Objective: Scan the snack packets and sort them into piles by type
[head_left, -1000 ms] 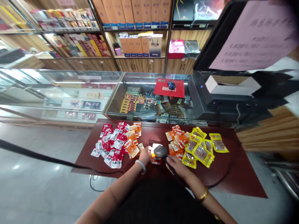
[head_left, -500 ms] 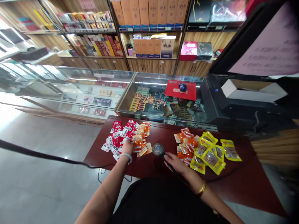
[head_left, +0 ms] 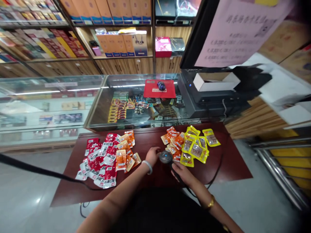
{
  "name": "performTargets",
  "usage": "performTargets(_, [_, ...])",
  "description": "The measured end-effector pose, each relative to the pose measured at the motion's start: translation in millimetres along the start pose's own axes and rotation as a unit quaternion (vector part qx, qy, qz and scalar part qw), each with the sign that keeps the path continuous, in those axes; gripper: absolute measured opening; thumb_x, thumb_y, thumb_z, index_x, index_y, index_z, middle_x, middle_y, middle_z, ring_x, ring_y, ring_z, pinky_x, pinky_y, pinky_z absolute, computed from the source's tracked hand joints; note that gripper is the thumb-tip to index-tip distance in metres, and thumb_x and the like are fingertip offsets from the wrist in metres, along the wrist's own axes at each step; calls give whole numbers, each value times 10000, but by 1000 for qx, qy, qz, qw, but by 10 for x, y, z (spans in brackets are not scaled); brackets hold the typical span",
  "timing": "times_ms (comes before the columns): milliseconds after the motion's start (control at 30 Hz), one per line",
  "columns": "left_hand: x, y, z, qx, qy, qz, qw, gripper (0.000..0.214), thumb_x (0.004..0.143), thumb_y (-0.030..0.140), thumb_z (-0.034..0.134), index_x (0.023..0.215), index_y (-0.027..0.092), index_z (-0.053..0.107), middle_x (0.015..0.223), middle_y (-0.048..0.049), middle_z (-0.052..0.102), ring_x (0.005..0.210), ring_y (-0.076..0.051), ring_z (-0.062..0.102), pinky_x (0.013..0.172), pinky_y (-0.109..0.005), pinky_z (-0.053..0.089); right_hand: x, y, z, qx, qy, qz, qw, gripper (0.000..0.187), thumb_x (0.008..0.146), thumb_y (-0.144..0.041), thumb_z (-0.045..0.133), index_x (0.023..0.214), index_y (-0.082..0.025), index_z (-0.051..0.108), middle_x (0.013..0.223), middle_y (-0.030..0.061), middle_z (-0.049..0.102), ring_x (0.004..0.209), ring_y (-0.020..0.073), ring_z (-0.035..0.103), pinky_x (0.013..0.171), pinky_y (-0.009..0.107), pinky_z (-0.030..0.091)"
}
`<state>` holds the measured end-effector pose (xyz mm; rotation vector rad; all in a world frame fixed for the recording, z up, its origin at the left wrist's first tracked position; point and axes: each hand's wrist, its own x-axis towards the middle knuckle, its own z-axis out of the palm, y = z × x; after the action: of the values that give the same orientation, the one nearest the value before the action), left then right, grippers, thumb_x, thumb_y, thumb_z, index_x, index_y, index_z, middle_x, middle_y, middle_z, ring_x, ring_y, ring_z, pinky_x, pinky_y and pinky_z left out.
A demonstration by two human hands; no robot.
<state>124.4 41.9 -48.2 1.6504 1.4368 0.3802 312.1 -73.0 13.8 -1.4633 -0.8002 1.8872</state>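
Note:
My right hand (head_left: 183,173) is wrapped round the handle of a black barcode scanner (head_left: 166,157), whose head has a small blue light. Just left of that head is my left hand (head_left: 152,156), fingers reaching rightward and no packet visible in them; the scanner hides part of the fingertips. To the left lie a pile of red and white snack packets (head_left: 110,160) and a group of orange snack packets (head_left: 120,158). More orange packets (head_left: 178,139) are beyond the scanner on the right, overlapped by yellow snack packets (head_left: 198,151).
Everything lies on a dark red tabletop (head_left: 143,181). Behind it stands a glass display case (head_left: 97,126) with a red mat (head_left: 148,92) and a mouse (head_left: 161,85) on top. A monitor (head_left: 194,42) rises at right. A black cable (head_left: 48,171) crosses the left side.
My left hand has left the orange packets in the left group and moved right, close to the scanner. My right hand still holds the scanner. The view has turned to the right.

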Motion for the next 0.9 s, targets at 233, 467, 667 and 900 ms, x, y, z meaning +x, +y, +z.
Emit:
performTargets(233, [291, 247, 439, 100, -40, -59, 992, 121, 765, 268, 671, 811, 156, 671, 869, -96, 699, 813, -196, 639, 729, -275, 453, -279, 57, -359, 60, 97, 24, 993, 582, 700, -759, 620, 843, -205, 514, 569, -61, 513, 419, 65, 403, 403, 190, 293])
performTargets(467, [94, 33, 294, -129, -22, -161, 978, 115, 926, 314, 451, 968, 211, 480, 612, 21, 615, 415, -127, 555, 469, -228, 424, -256, -59, -303, 67, 96, 18, 993, 583, 670, -762, 640, 779, -219, 457, 536, -75, 492, 397, 63, 380, 396, 188, 279])
performTargets(667, [-144, -299, -162, -262, 60, -192, 944, 226, 838, 197, 576, 983, 228, 406, 555, 90, 551, 444, -105, 581, 476, -192, 458, -11, -180, -3, 19, 19, 19, 999, 609, 653, -789, 621, 834, -222, 493, 506, -88, 482, 362, 62, 362, 360, 184, 265])
performTargets(900, [-305, -500, -528, -312, 113, -141, 933, 357, 675, 88, 694, 917, 194, 454, 660, 60, 601, 533, -88, 575, 505, -182, 444, 285, -185, 367, -27, -82, -9, 996, 589, 747, -736, 594, 988, -200, 556, 514, -88, 487, 352, 64, 375, 339, 182, 285])
